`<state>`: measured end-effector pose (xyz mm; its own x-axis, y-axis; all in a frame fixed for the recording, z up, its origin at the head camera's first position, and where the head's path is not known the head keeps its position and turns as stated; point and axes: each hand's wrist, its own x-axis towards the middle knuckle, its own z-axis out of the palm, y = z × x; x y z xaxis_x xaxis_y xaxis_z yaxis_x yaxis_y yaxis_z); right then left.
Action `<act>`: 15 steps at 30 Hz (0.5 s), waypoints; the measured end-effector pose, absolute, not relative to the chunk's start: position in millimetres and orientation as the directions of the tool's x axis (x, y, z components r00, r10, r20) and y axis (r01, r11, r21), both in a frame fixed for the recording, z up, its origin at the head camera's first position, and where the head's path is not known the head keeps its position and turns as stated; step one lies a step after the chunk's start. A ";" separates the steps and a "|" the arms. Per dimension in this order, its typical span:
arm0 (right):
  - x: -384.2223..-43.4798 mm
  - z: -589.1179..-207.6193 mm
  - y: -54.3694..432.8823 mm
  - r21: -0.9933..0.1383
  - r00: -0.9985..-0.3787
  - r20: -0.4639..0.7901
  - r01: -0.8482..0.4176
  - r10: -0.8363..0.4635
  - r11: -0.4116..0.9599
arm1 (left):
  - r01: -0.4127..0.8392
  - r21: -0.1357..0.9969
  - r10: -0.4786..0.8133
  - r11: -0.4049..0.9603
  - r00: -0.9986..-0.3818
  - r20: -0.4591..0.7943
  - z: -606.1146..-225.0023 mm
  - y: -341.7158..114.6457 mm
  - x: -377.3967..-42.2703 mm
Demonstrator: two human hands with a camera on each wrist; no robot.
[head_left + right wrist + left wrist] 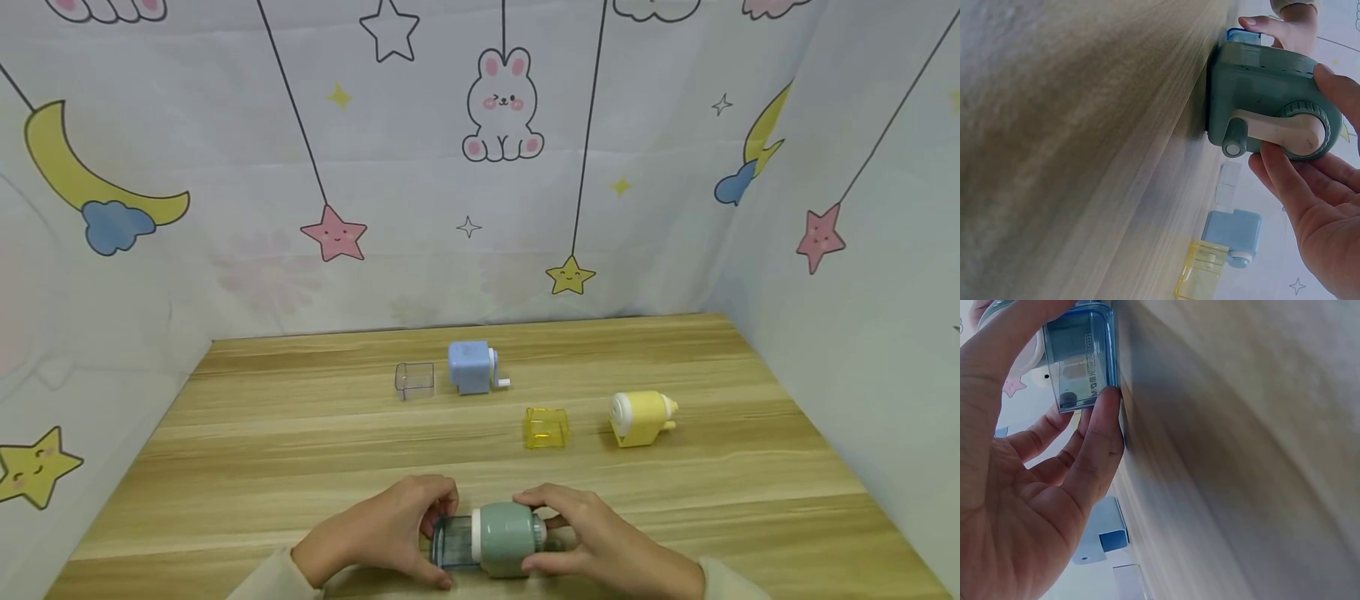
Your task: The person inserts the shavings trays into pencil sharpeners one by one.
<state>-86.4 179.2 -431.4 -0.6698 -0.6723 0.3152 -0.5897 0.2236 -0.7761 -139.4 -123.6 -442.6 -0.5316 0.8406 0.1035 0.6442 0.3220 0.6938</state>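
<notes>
A green crank pencil sharpener (506, 542) lies on the table near its front, with a clear bluish shavings drawer (456, 546) at its left end. My left hand (397, 529) holds the drawer between thumb and fingers; in the left wrist view a fingertip presses its lower corner. The drawer sticks out past the sharpener's white rim. Around the sharpener's other end, my right hand (585, 537) grips the green body with thumb and fingers. The right wrist view shows the pale crank arm (1272, 131) with its green knob (1235, 140) near the fingers.
Farther back stand a blue crank sharpener (471, 367) and its clear drawer (416, 381). A yellow sharpener (641, 418) stands to the right, a yellow transparent drawer (546, 428) to its left. Patterned white cloth (420, 183) walls the table's back and sides.
</notes>
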 end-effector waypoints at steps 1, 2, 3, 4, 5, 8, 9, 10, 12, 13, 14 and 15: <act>-86.5 -431.4 179.2 -0.776 -0.670 0.313 -0.589 -0.673 0.225 | 0.644 0.695 0.841 0.321 -0.531 0.104 -442.6 -123.2 -139.6; -86.6 -431.5 179.3 -0.776 -0.671 0.313 -0.589 -0.673 0.227 | 0.646 0.693 0.841 0.321 -0.530 0.104 -442.7 -122.8 -139.9; -86.7 -431.6 179.3 -0.774 -0.669 0.314 -0.591 -0.674 0.226 | 0.647 0.692 0.842 0.320 -0.529 0.105 -442.9 -122.3 -140.2; -86.8 -431.7 179.4 -0.774 -0.668 0.315 -0.591 -0.674 0.225 | 0.648 0.692 0.842 0.320 -0.529 0.106 -443.1 -121.8 -140.4; -86.9 -431.8 179.5 -0.774 -0.668 0.316 -0.592 -0.674 0.224 | 0.650 0.690 0.843 0.318 -0.528 0.108 -443.5 -121.3 -140.7; -87.2 -432.1 179.3 -0.773 -0.665 0.321 -0.595 -0.675 0.219 | 0.660 0.680 0.844 0.318 -0.524 0.115 -444.5 -119.9 -141.3; -87.3 -432.1 179.3 -0.773 -0.665 0.320 -0.595 -0.675 0.219 | 0.661 0.680 0.843 0.318 -0.525 0.116 -444.8 -119.5 -141.4; -87.2 -432.1 179.3 -0.775 -0.666 0.318 -0.593 -0.674 0.220 | 0.660 0.680 0.843 0.319 -0.525 0.115 -445.0 -119.1 -141.5; -87.2 -431.9 179.2 -0.778 -0.669 0.313 -0.587 -0.674 0.221 | 0.659 0.680 0.842 0.321 -0.527 0.114 -445.1 -118.6 -141.5; -87.1 -431.8 179.2 -0.781 -0.672 0.309 -0.583 -0.673 0.223 | 0.658 0.680 0.842 0.323 -0.528 0.112 -445.1 -118.4 -141.4; -87.0 -431.6 179.3 -0.784 -0.674 0.306 -0.579 -0.673 0.223 | 0.657 0.681 0.841 0.324 -0.530 0.111 -445.1 -118.3 -141.4; -86.9 -431.5 179.2 -0.787 -0.676 0.302 -0.574 -0.672 0.224 | 0.656 0.682 0.841 0.325 -0.530 0.110 -445.0 -118.2 -141.3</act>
<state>-86.9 179.2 -431.5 -0.6762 -0.6720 0.3019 -0.5744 0.2243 -0.7872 -141.3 -118.2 -445.0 -0.5305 0.8406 0.1099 0.6555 0.3245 0.6819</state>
